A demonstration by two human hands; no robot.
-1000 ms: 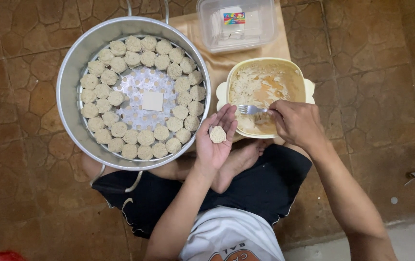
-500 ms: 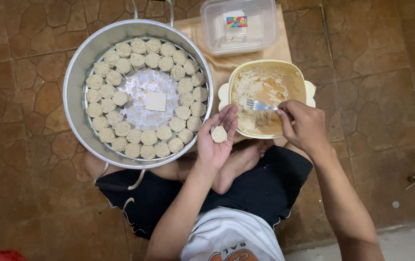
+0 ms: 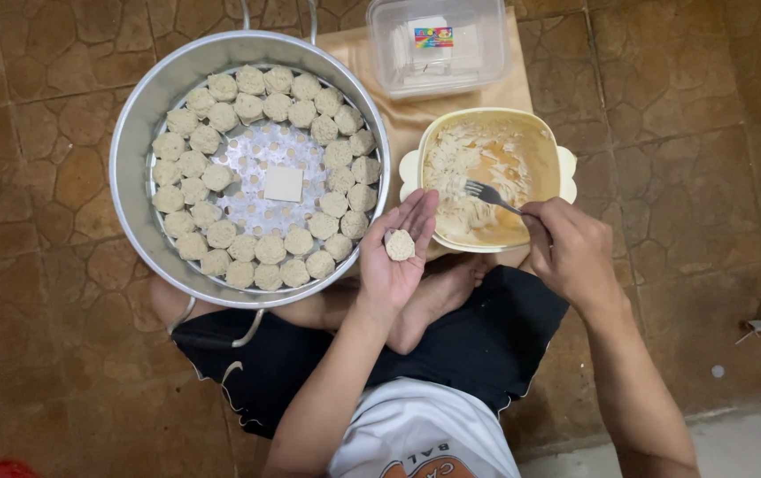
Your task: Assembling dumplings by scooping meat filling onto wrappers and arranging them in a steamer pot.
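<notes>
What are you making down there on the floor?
A person sits on the floor. The left hand holds a small round filled dumpling on its open palm. The right hand holds a metal fork in a cream bowl of pale filling. Beside it, a round metal steamer tray holds rings of finished dumplings.

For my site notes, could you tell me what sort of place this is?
Probably a home floor used for food prep. The person sits on brown stone-pattern tiles beside a steamer tray of dumplings, a bowl of filling and a fork.
</notes>
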